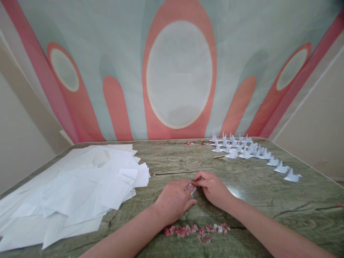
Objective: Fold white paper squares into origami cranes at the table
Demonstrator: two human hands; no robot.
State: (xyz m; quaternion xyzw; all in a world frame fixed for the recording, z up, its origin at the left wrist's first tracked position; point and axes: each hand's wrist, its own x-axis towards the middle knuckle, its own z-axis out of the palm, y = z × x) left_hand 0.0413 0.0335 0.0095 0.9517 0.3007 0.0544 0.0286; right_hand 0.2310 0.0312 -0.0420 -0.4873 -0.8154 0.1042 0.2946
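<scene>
The left hand (173,201) and right hand (216,190) pinched one folded paper (193,190) (over fifteen paper birds (245,154) dotted the bench (172,159)).

Soft, fairly even light fills the view, with white glare on the wood-grain tabletop (268,195) beside the right hand (215,190). Wide-angle distortion slants the backdrop (228,36) outward; distant paper cranes (245,153) look slightly blurred.

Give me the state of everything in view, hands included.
Left hand: fingers on the small paper, thumb spread
Right hand: fingertips pinched at the small paper
Small paper: folded, partly hidden
Paper sheets: loose, overlapping pile
Paper birds: folded, standing grouped
</scene>
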